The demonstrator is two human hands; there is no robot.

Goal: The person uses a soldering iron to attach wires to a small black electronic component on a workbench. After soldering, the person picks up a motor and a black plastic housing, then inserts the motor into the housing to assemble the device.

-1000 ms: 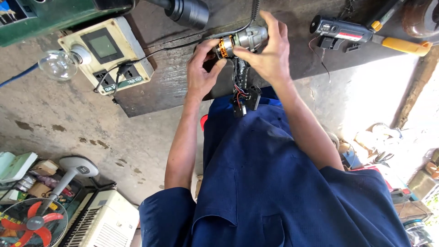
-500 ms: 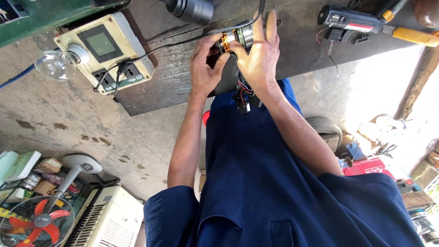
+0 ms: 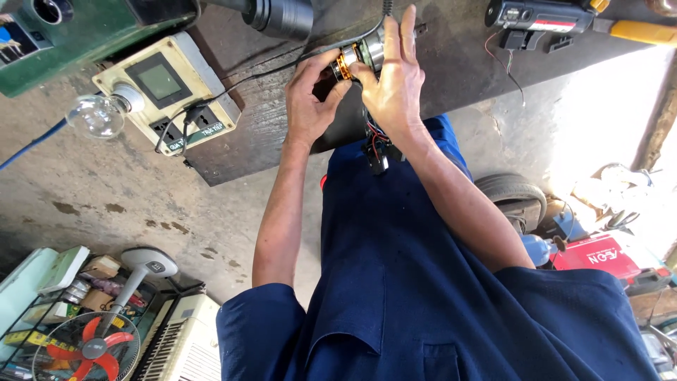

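On the dark wooden bench (image 3: 451,70) lies a small electric motor (image 3: 360,56) with a metal body and copper-orange windings. My left hand (image 3: 307,99) pinches the copper end from the left. Spread over the metal body from the right, my right hand (image 3: 395,81) holds it with fingers stretched up. Red and black wires with a black plug (image 3: 377,152) hang from the motor below my right wrist, over my blue clothing. Most of the motor is hidden by the two hands.
At the left, a cream socket box with a screen (image 3: 169,92) and a clear light bulb (image 3: 95,116). A black cylinder (image 3: 278,15) lies just left of the motor. A black tool (image 3: 539,15) and yellow handle (image 3: 642,32) sit at the right. On the floor: a red-bladed fan (image 3: 88,349), a tyre (image 3: 511,194), a red case (image 3: 599,254).
My right hand has opened flatter over the motor, with its fingers stretched further up. The left hand has stayed at the copper end. The view has shifted slightly.
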